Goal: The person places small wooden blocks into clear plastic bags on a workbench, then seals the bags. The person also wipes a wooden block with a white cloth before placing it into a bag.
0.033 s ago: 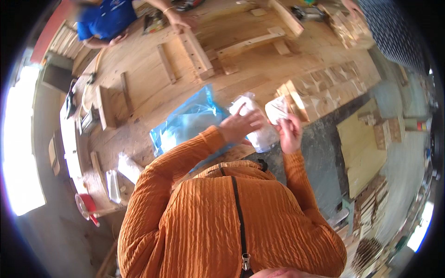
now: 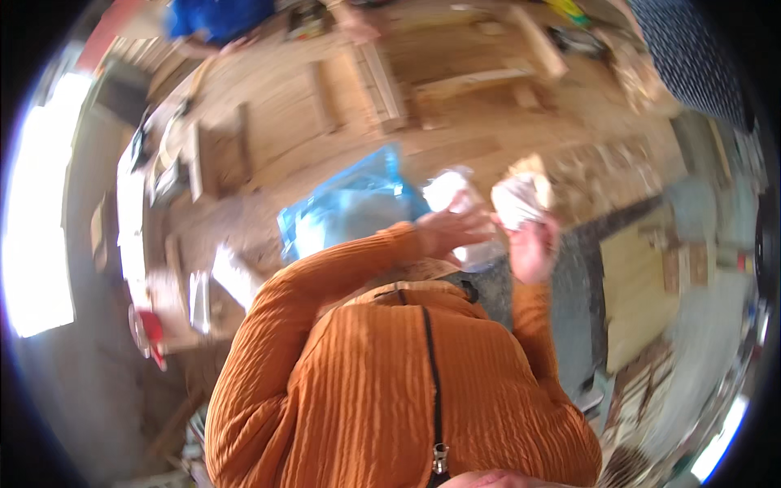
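My right hand (image 2: 534, 250) is closed on a white crumpled wad (image 2: 519, 202), raised at the near edge of the wooden workbench. Whether it is cloth, paper or thin plastic I cannot make out. My left hand (image 2: 452, 232) lies with fingers stretched over a white bundle in clear plastic (image 2: 447, 189), partly covering it. Left of that bundle sits a blue translucent plastic bag (image 2: 350, 211) with something pale inside. My left forearm crosses in front of the bag's near side. Motion smears both hands.
Wooden strips and frame pieces (image 2: 378, 85) lie across the workbench (image 2: 277, 175). Rows of small wooden pieces (image 2: 606, 175) spread at the right. Red tape (image 2: 149, 328) and clear plastic bags (image 2: 234, 276) are at the left. A person in blue (image 2: 215, 20) is across; another's patterned sleeve (image 2: 691, 61) is far right.
The whole view has shifted, with the bench sliding right and slightly up in its left part. The white wad in my right hand shows larger, more spread above the fingers. My left hand stays over the bundle.
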